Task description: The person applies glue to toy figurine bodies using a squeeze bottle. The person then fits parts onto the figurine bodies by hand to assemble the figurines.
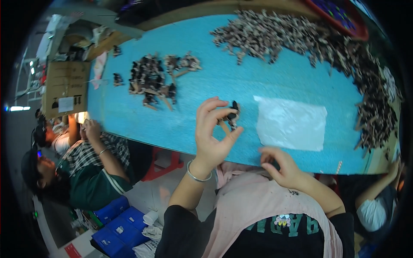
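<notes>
Between the thumb and fingers of my left hand (213, 133) is a small black, white and brown figurine (233, 115), held upright above the blue tabletop (185, 124). A tan strip shows beside it, close to my palm. My right hand (282, 167) hovers at the near table edge, fingers loosely curled, thumb apart from the index finger, with nothing visible in it. Just beyond that hand lies a white plastic sheet (292, 124), flat on the table. Left of my left hand, similar figurines (147, 75) stand grouped closely together.
A large heap of loose figurines (266, 34) spreads along the far and right edges. At the far right corner sits a red basin (359, 30) with purple pieces. A cardboard box (66, 88) stands at left, near seated co-workers (92, 167). Another person's arm (378, 189) shows at right.
</notes>
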`<action>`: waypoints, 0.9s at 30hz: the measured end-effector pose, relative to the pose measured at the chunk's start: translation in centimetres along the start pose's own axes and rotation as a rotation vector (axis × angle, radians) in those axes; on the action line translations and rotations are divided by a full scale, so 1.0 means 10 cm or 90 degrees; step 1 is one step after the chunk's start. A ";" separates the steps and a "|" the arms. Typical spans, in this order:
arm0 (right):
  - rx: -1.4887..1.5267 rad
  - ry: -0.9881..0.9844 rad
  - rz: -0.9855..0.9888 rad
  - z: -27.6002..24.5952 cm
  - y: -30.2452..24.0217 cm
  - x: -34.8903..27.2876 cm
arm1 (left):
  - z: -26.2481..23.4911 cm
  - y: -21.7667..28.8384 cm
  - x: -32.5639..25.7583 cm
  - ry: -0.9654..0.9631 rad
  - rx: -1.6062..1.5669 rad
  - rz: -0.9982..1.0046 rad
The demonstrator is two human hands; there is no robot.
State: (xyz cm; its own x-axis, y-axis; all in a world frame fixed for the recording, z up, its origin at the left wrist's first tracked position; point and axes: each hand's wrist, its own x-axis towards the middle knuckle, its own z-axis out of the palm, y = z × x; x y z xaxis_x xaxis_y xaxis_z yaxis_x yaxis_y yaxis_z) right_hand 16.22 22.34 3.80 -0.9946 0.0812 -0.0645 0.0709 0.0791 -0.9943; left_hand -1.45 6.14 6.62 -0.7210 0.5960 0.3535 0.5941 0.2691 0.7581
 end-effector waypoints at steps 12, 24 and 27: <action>-0.139 -0.067 -0.080 -0.05 0.08 0.26 | -0.44 -0.29 0.35 0.201 -0.055 -0.012; -0.094 -0.093 -0.007 -0.14 0.08 0.27 | -0.58 -0.70 0.65 0.164 0.495 -0.007; -0.087 -0.089 0.008 -0.13 0.12 0.24 | -0.45 -0.65 0.64 0.091 0.497 0.026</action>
State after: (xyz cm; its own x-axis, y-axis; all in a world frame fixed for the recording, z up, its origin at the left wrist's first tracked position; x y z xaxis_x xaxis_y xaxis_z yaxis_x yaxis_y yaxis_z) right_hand 14.01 23.92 2.55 -0.9936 -0.0556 -0.0981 0.0841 0.2140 -0.9732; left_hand -11.59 4.81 6.40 -0.7004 0.5287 0.4796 0.6614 0.7333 0.1576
